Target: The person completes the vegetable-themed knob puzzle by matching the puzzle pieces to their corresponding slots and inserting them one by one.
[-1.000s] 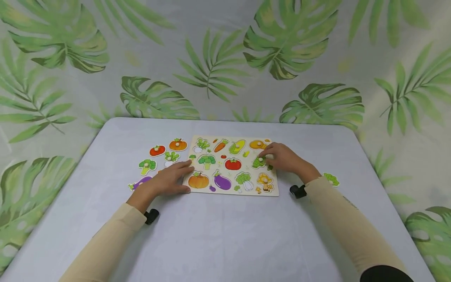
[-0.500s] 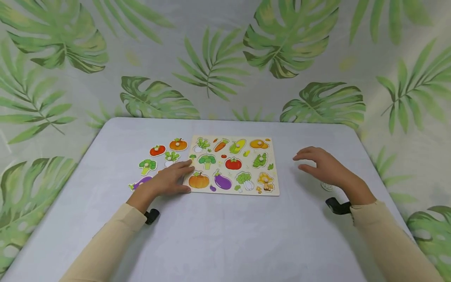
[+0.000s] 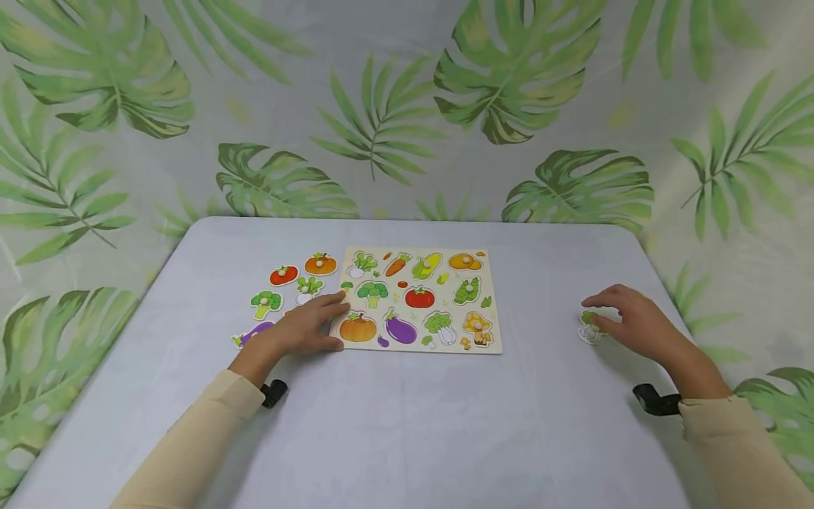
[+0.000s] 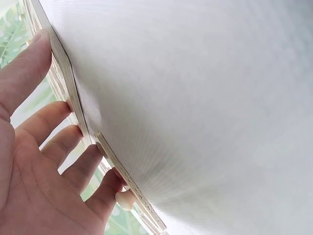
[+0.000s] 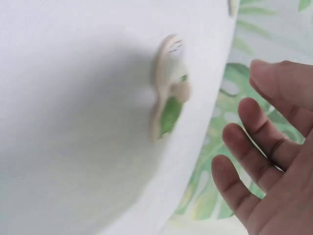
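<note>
A wooden vegetable puzzle board lies flat on the table. My left hand rests at its left edge; in the left wrist view, the fingertips and thumb touch the board's edge. Close to the little finger there is a loose knobbed piece. On the right side, my right hand hovers over a white-and-green bok choy piece, partly covering it in the head view. The right wrist view shows that bok choy piece with its round knob, apart from the spread fingertips.
Left of the board lie several loose pieces: a pumpkin, a tomato, a turnip, a broccoli and an eggplant partly behind the left hand. A leaf-patterned cloth hangs beyond the white table.
My right hand has let go of the green pea piece in the board and moved right and nearer, over to the bok choy piece. The left hand has stayed at the board's edge.
</note>
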Motion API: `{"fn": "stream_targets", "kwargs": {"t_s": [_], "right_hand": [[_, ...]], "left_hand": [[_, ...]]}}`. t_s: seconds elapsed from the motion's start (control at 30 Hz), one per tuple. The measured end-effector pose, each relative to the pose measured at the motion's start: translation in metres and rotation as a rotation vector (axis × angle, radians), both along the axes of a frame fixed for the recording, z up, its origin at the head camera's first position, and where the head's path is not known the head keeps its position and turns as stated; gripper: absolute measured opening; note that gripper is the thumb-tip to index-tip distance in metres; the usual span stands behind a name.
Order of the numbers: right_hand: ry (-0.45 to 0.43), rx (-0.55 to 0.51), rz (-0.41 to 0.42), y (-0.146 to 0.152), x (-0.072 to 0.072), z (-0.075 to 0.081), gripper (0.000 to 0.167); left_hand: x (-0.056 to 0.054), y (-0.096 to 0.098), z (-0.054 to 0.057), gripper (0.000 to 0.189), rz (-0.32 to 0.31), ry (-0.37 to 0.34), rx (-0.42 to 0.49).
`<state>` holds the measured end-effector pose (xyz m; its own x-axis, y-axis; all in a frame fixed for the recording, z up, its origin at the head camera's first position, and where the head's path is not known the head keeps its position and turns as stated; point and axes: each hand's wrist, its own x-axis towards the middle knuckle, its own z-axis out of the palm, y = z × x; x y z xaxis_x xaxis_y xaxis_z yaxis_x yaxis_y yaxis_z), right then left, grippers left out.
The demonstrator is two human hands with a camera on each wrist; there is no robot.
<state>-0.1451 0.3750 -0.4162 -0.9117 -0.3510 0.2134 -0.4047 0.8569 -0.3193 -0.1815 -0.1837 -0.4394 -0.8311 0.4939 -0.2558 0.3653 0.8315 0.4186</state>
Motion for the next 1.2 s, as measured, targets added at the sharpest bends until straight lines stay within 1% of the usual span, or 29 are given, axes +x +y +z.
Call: {"fn": "stream_targets", "kwargs": {"t_s": [0.07, 0.2, 0.27, 0.37, 0.5, 0.63, 0.87, 1.2], "right_hand": [[-0.046, 0.009, -0.019, 0.005, -0.001, -0.005, 0.025], [-0.184, 0.011, -0.073, 0.014, -0.003, -0.014, 0.026], [-0.219, 0.017, -0.095, 0.019, -0.003, -0.019, 0.025], [-0.192, 0.023, -0.094, 0.023, -0.003, -0.024, 0.018], [-0.135, 0.025, -0.052, 0.023, -0.006, -0.027, 0.014], [-0.135, 0.017, -0.041, 0.021, -0.006, -0.028, 0.015], [-0.153, 0.012, -0.056, 0.022, -0.005, -0.031, 0.013], [-0.172, 0.007, -0.088, 0.019, -0.005, -0.029, 0.012]], "left_hand": [[0.001, 0.000, -0.001, 0.074, -0.005, 0.005, -0.002], [0.002, 0.000, -0.001, 0.074, -0.001, 0.011, -0.008], [0.002, 0.001, 0.000, 0.074, -0.004, 0.012, -0.008], [0.002, 0.001, 0.001, 0.074, -0.004, 0.012, -0.005], [0.002, -0.001, 0.001, 0.073, 0.000, 0.010, 0.002], [0.002, -0.001, 0.000, 0.074, 0.002, 0.011, 0.007], [0.003, 0.000, -0.002, 0.074, -0.014, 0.019, 0.013], [0.002, -0.001, -0.001, 0.074, -0.009, 0.029, 0.008]]}}
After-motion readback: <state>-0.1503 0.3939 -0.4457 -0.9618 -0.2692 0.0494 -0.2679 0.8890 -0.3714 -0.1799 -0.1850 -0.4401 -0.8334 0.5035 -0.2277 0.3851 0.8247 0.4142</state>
